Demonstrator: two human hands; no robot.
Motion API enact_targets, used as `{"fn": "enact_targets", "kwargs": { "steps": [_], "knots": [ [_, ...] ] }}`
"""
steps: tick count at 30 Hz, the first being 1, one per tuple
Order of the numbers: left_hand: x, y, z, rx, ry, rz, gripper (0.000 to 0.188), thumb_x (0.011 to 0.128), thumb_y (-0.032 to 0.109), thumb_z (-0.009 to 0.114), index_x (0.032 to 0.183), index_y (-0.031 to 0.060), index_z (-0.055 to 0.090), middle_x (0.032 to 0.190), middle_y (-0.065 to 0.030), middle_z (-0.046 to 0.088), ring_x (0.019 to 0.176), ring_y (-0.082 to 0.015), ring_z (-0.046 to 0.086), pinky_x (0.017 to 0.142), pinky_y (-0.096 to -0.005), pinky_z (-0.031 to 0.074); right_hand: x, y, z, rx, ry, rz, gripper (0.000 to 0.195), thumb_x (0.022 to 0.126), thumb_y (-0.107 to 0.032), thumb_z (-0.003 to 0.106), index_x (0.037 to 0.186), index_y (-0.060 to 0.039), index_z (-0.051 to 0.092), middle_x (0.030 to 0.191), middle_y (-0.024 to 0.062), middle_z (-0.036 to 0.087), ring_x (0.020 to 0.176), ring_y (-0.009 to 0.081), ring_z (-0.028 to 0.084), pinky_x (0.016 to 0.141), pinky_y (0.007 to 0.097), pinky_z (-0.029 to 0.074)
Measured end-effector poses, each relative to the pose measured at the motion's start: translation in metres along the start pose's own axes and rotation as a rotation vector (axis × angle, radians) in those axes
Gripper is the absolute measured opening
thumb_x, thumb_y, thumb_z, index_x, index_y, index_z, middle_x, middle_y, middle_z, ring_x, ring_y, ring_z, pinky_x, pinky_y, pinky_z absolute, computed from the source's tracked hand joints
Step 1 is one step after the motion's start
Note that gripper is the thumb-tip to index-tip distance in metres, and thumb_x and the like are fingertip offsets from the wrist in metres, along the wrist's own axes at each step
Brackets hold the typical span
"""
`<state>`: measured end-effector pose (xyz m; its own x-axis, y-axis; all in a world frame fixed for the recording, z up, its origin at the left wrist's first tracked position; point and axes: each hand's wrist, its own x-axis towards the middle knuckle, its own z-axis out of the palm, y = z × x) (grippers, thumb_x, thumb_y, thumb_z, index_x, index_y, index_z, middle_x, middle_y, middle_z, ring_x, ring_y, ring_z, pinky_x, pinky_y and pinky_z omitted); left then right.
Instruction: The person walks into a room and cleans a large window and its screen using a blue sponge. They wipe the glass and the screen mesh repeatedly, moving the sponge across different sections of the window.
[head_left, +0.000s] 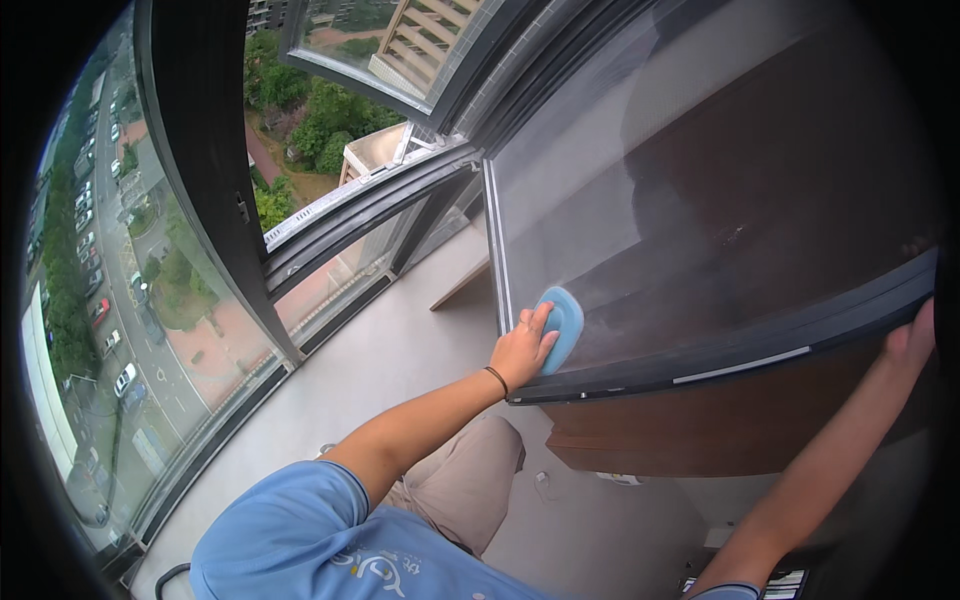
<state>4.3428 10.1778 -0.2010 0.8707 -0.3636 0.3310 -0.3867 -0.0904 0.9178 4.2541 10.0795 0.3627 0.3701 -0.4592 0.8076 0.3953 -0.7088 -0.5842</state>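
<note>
My left hand (525, 349), with a dark band at its wrist, is closed around the grip of a light-blue oval cleaning pad (566, 330). The pad lies flat on the lower left corner of a large glass pane (675, 217), beside its pale edge strip. Whitish smears and reflections show on the glass. At the far right, my right hand (911, 337) holds the dark window sash frame (735, 360); its fingers are partly hidden by the frame and the dark rim of the view.
A hinged window (360, 82) stands open at the top, high above trees and a parking area. Fixed tall glazing (187, 300) curves along the left. A brown wooden panel (660, 435) is below the sash. A small white object (541, 477) lies on the grey floor (360, 367).
</note>
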Motion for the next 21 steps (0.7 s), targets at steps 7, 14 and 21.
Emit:
{"fn": "enact_targets", "kwargs": {
  "steps": [7,14,21],
  "knots": [
    [0.004,0.010,-0.009,-0.006,-0.145,-0.096,0.053,0.103,0.030,0.052,0.148,0.0142,0.029,0.127,-0.0277,0.054,0.102,-0.0502,0.063,0.087,-0.0559,0.052,-0.002,0.013,0.000,-0.006,0.038,0.071,0.061,0.112,-0.047,0.022,0.132,-0.0023,0.058,0.115,0.0105,0.066,0.106,0.0235,0.063,0.099,0.0364,0.050],
    [0.010,0.021,-0.005,-0.034,-0.239,-0.149,0.053,0.104,0.030,0.050,0.150,0.0146,0.028,0.132,-0.0287,0.052,0.110,-0.0503,0.062,0.095,-0.0557,0.051,0.000,0.020,-0.012,0.052,0.069,0.114,0.063,0.111,-0.052,0.027,0.128,-0.0029,0.061,0.110,0.0091,0.067,0.100,0.0212,0.063,0.092,0.0338,0.051],
    [0.012,0.023,0.017,-0.019,-0.250,-0.154,0.055,0.105,0.032,0.048,0.153,0.0176,0.026,0.134,-0.0285,0.050,0.110,-0.0506,0.062,0.095,-0.0569,0.051,0.007,0.023,-0.024,0.076,0.049,0.110,0.062,0.111,-0.053,0.028,0.128,-0.0024,0.060,0.108,0.0087,0.066,0.097,0.0205,0.063,0.091,0.0344,0.051]
  ]
}}
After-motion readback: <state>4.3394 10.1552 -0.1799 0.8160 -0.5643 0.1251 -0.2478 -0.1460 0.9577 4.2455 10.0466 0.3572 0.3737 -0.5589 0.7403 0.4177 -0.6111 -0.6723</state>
